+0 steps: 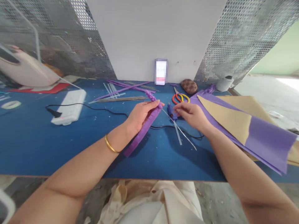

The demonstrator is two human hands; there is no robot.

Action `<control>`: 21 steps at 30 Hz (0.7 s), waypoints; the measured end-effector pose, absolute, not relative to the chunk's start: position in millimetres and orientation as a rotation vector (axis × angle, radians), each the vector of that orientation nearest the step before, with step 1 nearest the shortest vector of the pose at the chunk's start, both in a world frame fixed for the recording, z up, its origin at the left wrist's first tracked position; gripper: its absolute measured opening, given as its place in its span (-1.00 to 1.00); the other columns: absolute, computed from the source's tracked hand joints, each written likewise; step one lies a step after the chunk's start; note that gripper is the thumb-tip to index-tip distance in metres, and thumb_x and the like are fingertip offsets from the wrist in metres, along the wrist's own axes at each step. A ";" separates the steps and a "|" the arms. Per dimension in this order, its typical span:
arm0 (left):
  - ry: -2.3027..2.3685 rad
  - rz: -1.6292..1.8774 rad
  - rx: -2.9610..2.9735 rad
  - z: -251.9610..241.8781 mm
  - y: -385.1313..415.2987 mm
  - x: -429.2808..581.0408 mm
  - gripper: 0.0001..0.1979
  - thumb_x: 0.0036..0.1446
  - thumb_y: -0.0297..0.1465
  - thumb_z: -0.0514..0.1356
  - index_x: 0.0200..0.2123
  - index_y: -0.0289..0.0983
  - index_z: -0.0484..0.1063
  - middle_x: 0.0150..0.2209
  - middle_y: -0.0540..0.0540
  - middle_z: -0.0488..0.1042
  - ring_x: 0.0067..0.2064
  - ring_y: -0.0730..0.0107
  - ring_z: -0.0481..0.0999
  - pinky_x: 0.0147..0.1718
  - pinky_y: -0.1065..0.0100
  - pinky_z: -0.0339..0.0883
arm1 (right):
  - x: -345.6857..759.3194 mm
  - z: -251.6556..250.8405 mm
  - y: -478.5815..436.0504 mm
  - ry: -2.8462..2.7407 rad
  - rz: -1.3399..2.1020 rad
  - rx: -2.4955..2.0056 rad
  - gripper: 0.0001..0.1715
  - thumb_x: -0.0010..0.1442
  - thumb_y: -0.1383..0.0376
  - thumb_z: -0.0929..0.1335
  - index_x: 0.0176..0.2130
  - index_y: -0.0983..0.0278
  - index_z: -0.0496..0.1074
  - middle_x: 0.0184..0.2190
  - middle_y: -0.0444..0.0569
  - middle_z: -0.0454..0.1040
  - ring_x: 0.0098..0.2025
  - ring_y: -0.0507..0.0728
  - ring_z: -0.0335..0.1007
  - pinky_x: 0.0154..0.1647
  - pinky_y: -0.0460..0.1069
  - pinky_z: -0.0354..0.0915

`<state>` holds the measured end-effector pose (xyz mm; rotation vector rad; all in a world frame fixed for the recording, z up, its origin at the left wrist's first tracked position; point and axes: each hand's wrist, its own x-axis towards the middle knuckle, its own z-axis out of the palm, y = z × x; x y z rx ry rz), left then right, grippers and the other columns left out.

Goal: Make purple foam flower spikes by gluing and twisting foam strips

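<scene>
My left hand is closed around a purple strip, pinched between thumb and fingers. The strip's long tail slants down toward the table's front edge. At its upper end is a gathered, ruffled purple piece. A thin pale wire runs from the pinch down to the right. My right hand has its fingers curled together beside a blue glue gun, partly covering it. Whether those fingers grip anything is hidden. A clear glue stick sticks out from the gun's rear.
Behind my hands lie purple strips, glue sticks and a bundle of wires. Scissors, a brown checked pouch and a propped phone are farther back. Purple and tan sheets are right, a power strip left.
</scene>
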<state>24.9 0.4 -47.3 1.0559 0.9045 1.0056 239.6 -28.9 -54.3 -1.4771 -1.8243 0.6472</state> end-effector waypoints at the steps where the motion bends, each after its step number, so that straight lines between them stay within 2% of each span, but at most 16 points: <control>1: 0.933 1.018 1.038 -47.9 1.4 24.7 -0.70 -0.11 -0.13 0.40 -0.39 -0.24 0.65 -0.50 -0.08 0.47 -0.51 0.45 0.31 -0.60 0.41 0.08 | 245.6 -56.9 -24.4 -1.985 0.402 -1.596 -0.70 0.17 0.38 0.28 -0.10 0.29 0.48 -0.16 0.05 0.57 -0.17 0.18 0.48 -0.19 0.04 0.31; 3: 0.985 1.046 0.999 -48.9 2.8 24.7 -0.68 -0.13 -0.11 0.40 -0.39 -0.23 0.64 -0.50 -0.07 0.47 -0.50 0.45 0.32 -0.58 0.40 0.09 | 255.6 -63.9 -16.0 -2.314 0.067 -1.759 -0.50 0.06 0.47 0.29 0.02 0.34 0.43 0.03 0.17 0.47 0.00 0.29 0.41 -0.10 0.08 0.29; 5: 1.019 1.068 0.967 -49.8 3.3 24.9 -0.68 -0.14 -0.10 0.40 -0.40 -0.22 0.64 -0.50 -0.06 0.47 -0.50 0.45 0.33 -0.55 0.38 0.11 | 261.1 -72.2 -10.0 -2.537 -0.079 -1.837 -0.45 0.03 0.50 0.29 0.05 0.36 0.39 0.04 0.20 0.43 0.02 0.31 0.39 -0.10 0.08 0.27; 10: 0.964 1.056 0.935 -51.6 1.5 25.5 -0.67 -0.09 -0.09 0.38 -0.36 -0.22 0.63 -0.54 -0.03 0.39 -0.56 0.50 0.27 -0.60 0.40 0.05 | 259.9 -85.4 -4.7 -2.598 -0.175 -1.871 -0.56 0.12 0.48 0.24 0.01 0.35 0.37 -0.01 0.23 0.39 -0.03 0.30 0.38 -0.13 0.09 0.25; 13: 0.924 1.058 0.922 -51.5 -0.2 26.3 -0.67 -0.09 -0.10 0.39 -0.37 -0.24 0.62 -0.54 -0.02 0.36 -0.56 0.52 0.25 -0.63 0.43 0.02 | 261.1 -85.9 -3.5 -2.583 -0.214 -1.902 -0.62 0.14 0.43 0.25 -0.02 0.37 0.36 -0.02 0.26 0.37 -0.14 0.28 0.41 -0.25 0.07 0.24; 17: 0.920 1.116 0.883 -50.3 -1.4 28.7 -0.67 -0.13 -0.13 0.42 -0.38 -0.26 0.61 -0.54 -0.01 0.36 -0.54 0.53 0.27 -0.62 0.45 0.07 | 275.8 -81.8 0.0 -2.294 -0.288 -1.959 -0.71 0.20 0.33 0.24 -0.08 0.41 0.33 -0.09 0.30 0.36 -0.25 0.27 0.40 -0.33 0.08 0.23; 21: 0.930 1.211 0.785 -50.8 1.5 30.4 -0.68 -0.20 -0.14 0.46 -0.48 -0.26 0.57 -0.56 0.00 0.40 -0.54 0.51 0.31 -0.60 0.42 0.14 | 300.2 -69.5 2.8 -1.558 -0.297 -1.765 -0.81 0.21 0.26 0.27 -0.20 0.33 0.31 -0.24 0.21 0.41 -0.25 0.27 0.38 -0.30 0.11 0.24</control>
